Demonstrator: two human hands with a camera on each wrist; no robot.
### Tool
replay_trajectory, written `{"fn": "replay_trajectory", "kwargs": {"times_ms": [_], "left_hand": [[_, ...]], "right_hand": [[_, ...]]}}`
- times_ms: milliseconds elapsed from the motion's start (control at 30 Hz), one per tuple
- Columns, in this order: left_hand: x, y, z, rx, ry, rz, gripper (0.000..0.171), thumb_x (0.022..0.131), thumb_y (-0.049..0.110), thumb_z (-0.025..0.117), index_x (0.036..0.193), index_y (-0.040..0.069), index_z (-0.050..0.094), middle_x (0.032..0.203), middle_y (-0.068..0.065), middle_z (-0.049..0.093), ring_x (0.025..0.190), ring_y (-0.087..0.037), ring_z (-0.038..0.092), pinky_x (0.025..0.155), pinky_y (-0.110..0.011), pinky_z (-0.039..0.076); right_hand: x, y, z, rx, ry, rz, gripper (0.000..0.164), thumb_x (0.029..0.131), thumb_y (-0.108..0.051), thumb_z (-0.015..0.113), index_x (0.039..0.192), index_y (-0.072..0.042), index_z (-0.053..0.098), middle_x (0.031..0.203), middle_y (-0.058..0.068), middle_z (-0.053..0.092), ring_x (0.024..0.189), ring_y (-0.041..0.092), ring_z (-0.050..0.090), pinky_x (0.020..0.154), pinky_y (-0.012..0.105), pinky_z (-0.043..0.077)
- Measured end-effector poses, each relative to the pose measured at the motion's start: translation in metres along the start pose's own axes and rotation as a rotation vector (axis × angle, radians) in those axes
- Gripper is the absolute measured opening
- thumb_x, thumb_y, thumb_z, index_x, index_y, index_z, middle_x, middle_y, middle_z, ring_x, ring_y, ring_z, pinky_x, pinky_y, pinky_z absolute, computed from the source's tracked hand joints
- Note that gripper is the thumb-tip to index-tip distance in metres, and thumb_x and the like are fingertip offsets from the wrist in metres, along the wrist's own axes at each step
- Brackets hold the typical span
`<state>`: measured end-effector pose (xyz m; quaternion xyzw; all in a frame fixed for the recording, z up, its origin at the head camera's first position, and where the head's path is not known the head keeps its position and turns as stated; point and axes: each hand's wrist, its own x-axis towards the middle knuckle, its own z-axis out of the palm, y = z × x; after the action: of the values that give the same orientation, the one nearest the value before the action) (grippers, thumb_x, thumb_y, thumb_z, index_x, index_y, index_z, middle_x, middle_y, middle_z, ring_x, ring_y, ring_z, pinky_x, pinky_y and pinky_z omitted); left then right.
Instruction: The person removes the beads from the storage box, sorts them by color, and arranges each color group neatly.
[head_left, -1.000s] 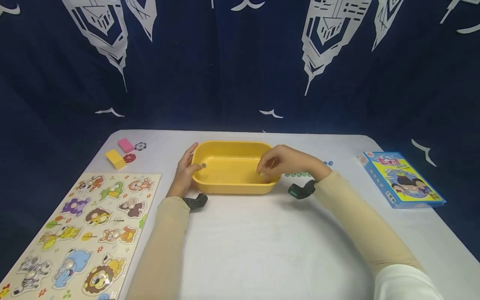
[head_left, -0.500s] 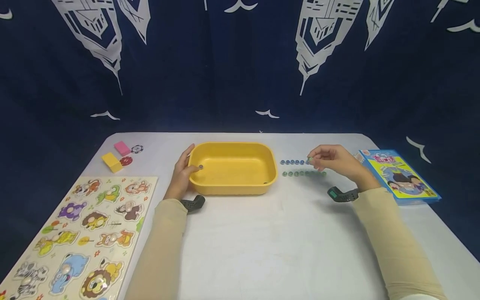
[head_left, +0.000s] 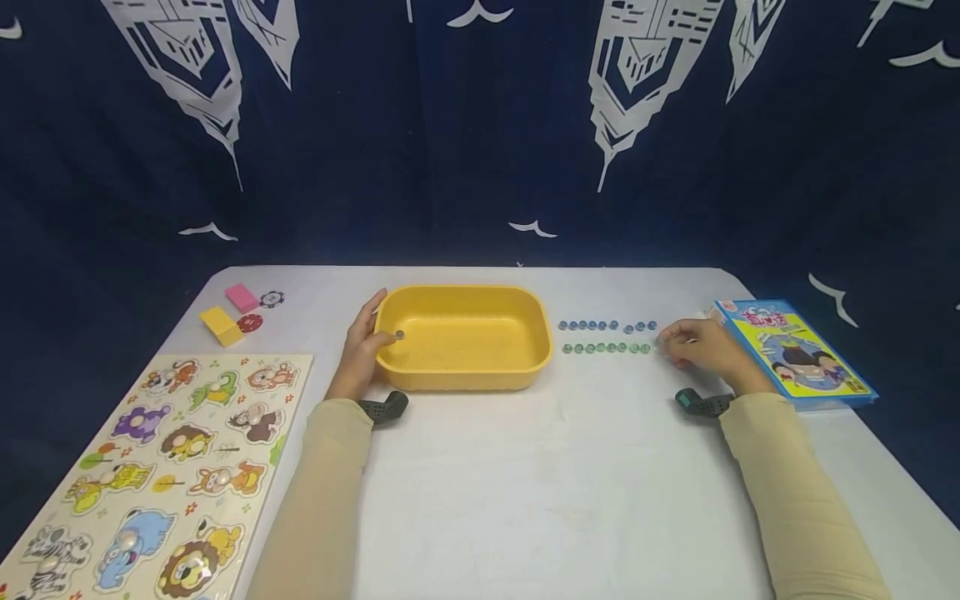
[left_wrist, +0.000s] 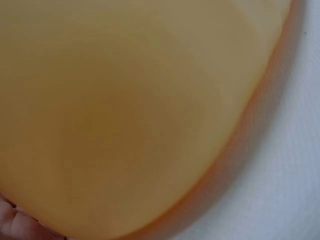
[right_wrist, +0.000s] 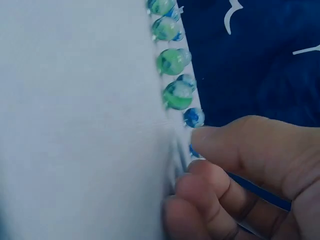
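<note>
My left hand (head_left: 358, 354) grips the left end of a yellow plastic tub (head_left: 465, 382), thumb over the rim and fingers outside. A small dark marble (head_left: 400, 334) shows at the thumb tip against the tub's inner wall. My right hand (head_left: 701, 348) is at the right end of two marble rows, with thumb and fingers curled to a pinch. At its fingertips a small, pale glass marble (head_left: 659, 342) is partly hidden. Green marbles (head_left: 601, 348) form the nearer row; blue marbles (head_left: 592, 326) form the farther one, with a small gap. In the right wrist view, green marbles (right_wrist: 171, 61) stand just beyond the thumb.
A boxed game (head_left: 798, 350) lies right of my right hand. An animal puzzle board (head_left: 187, 475) covers the table's left front. Behind it are a yellow block (head_left: 221, 326), a pink block (head_left: 242, 297), a red chip (head_left: 250, 324) and a black-and-white chip (head_left: 272, 299).
My right hand has moved from inside the tub to the blue row with a green marble, then right and nearer to the green row's end. My left hand stays on the tub.
</note>
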<state>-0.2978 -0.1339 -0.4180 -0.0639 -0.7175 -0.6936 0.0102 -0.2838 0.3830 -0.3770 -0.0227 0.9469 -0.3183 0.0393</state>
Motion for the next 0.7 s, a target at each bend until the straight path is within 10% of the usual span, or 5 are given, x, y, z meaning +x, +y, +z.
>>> {"fn": "replay_trajectory", "kwargs": {"times_ms": [367,700], "left_hand": [[0.0,-0.001,0.001,-0.012,-0.006,0.004,0.082,0.083,0.001,0.047,0.159,0.023,0.026,0.153,-0.012,0.043,0.134,-0.029,0.049,0.109,-0.045,0.042],[0.001,-0.002,0.0,-0.024,-0.004,0.014,0.082,0.083,0.001,0.047,0.159,0.022,0.025,0.153,-0.012,0.043,0.135,-0.03,0.048,0.109,-0.045,0.042]], "right_hand": [[0.0,-0.007,-0.001,-0.028,0.016,-0.042,0.034,0.088,-0.008,0.066,0.119,0.005,0.063,0.09,0.011,0.064,0.072,0.018,0.061,0.063,0.027,0.049],[-0.004,-0.09,-0.005,0.062,-0.095,-0.293,0.027,0.093,-0.009,0.065,0.119,-0.002,0.067,0.103,0.014,0.07,0.086,0.024,0.068,0.075,0.025,0.056]]}}
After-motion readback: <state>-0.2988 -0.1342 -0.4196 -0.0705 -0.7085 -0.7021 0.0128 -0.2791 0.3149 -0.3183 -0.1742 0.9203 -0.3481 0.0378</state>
